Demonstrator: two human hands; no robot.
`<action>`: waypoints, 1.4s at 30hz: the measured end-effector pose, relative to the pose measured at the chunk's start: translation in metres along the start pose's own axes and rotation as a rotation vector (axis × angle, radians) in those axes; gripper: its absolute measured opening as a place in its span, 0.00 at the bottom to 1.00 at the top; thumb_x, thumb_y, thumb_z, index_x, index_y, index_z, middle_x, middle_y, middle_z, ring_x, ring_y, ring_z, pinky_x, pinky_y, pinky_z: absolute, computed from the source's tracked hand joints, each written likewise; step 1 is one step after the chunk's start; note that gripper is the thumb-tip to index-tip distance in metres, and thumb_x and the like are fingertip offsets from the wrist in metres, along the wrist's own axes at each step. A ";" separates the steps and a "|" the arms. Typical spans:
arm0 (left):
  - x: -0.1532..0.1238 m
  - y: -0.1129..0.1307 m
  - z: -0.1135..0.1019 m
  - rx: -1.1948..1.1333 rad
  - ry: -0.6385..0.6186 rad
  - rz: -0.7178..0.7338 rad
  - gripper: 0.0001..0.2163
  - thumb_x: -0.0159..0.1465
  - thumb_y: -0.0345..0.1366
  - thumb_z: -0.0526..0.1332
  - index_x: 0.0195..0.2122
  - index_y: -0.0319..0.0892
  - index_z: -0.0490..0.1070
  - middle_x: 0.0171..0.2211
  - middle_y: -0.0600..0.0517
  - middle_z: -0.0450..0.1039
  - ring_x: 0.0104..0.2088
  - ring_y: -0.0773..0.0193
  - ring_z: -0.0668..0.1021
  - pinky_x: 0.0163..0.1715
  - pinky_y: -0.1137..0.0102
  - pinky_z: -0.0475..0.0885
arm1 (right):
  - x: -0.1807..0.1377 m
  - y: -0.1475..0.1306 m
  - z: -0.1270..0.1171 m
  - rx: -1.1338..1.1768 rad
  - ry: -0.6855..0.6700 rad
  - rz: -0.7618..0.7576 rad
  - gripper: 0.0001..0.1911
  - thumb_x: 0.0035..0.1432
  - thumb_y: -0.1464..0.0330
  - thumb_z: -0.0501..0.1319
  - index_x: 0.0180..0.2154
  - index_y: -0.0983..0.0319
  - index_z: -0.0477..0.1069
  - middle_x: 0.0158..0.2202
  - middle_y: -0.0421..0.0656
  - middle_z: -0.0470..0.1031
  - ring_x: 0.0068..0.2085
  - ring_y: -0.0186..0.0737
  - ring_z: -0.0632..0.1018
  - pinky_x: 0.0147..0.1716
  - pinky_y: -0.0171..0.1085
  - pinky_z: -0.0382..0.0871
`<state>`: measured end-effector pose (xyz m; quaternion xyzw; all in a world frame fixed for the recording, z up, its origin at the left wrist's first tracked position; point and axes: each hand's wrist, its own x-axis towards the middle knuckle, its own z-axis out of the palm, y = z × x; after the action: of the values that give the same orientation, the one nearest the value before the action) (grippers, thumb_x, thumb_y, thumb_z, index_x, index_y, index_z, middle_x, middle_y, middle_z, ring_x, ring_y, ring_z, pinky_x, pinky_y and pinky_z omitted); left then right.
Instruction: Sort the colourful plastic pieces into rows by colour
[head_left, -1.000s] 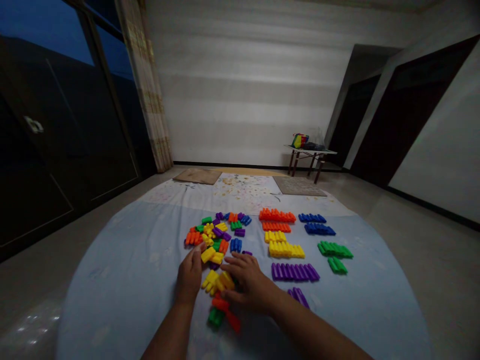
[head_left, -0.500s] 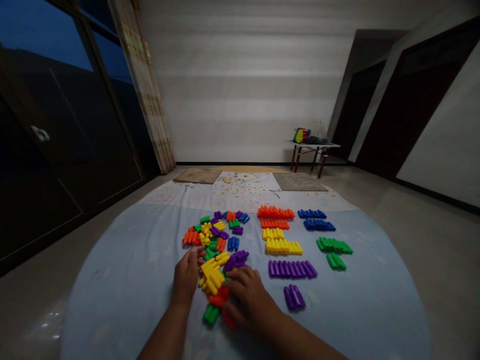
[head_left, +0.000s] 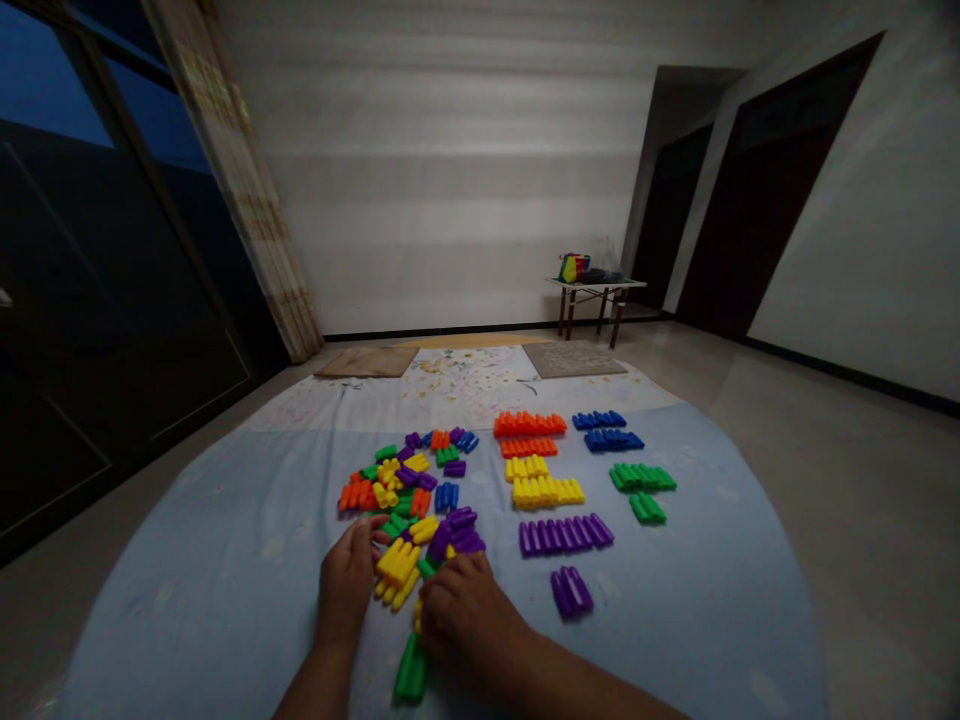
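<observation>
My left hand [head_left: 349, 572] rests at the left side of a mixed pile of plastic bullet-shaped blocks, its fingers stretched out by the green blocks [head_left: 395, 525]. Right of its fingers lie yellow blocks [head_left: 399, 565], stacked on one another. My right hand [head_left: 469, 612] is curled down over the near part of the pile; whatever lies in its fingers is hidden. A long green block [head_left: 410, 670] shows below that hand. Purple blocks [head_left: 456, 532] sit just beyond its knuckles.
Sorted rows stand to the right: orange blocks [head_left: 529, 424], yellow rows [head_left: 547, 491], a purple row [head_left: 566, 535], blue rows [head_left: 613, 440] and green rows [head_left: 643, 477]. A light blue cloth [head_left: 697, 610] covers the table. Two mats [head_left: 574, 360] lie at its far side.
My right hand has drawn its fingers in over the near blocks, and the red ones beneath it no longer show. The view has turned slightly right. My left hand stays beside the pile.
</observation>
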<state>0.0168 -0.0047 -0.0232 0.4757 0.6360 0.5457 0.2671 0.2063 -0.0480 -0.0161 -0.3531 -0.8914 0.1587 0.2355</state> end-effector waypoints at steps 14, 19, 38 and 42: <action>-0.001 -0.001 0.000 -0.092 0.063 -0.044 0.22 0.57 0.53 0.49 0.33 0.38 0.71 0.24 0.52 0.70 0.21 0.66 0.70 0.20 0.71 0.66 | -0.012 0.016 -0.020 0.201 0.071 -0.126 0.24 0.52 0.78 0.53 0.51 0.59 0.65 0.49 0.46 0.72 0.53 0.43 0.68 0.51 0.45 0.62; -0.001 -0.001 0.001 -0.097 0.063 -0.050 0.22 0.57 0.53 0.49 0.34 0.38 0.72 0.23 0.52 0.70 0.20 0.66 0.70 0.19 0.71 0.65 | -0.015 0.009 -0.020 0.138 0.236 -0.055 0.21 0.53 0.72 0.57 0.51 0.59 0.64 0.52 0.50 0.66 0.52 0.46 0.66 0.50 0.47 0.63; 0.002 0.003 -0.002 -0.095 0.080 -0.131 0.22 0.54 0.52 0.51 0.34 0.38 0.71 0.24 0.52 0.71 0.21 0.66 0.69 0.19 0.72 0.66 | -0.015 0.012 -0.023 0.080 0.061 0.003 0.21 0.51 0.70 0.61 0.49 0.60 0.67 0.51 0.46 0.69 0.50 0.43 0.68 0.49 0.41 0.60; 0.002 0.004 -0.003 -0.076 0.082 -0.118 0.21 0.54 0.51 0.51 0.34 0.38 0.71 0.24 0.51 0.71 0.22 0.65 0.70 0.19 0.71 0.66 | -0.014 0.013 -0.025 0.084 0.029 0.029 0.20 0.52 0.66 0.62 0.48 0.57 0.68 0.50 0.43 0.71 0.50 0.44 0.68 0.48 0.44 0.59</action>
<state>0.0153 -0.0043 -0.0180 0.4040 0.6524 0.5717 0.2903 0.2354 -0.0456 -0.0051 -0.3580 -0.8754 0.1941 0.2604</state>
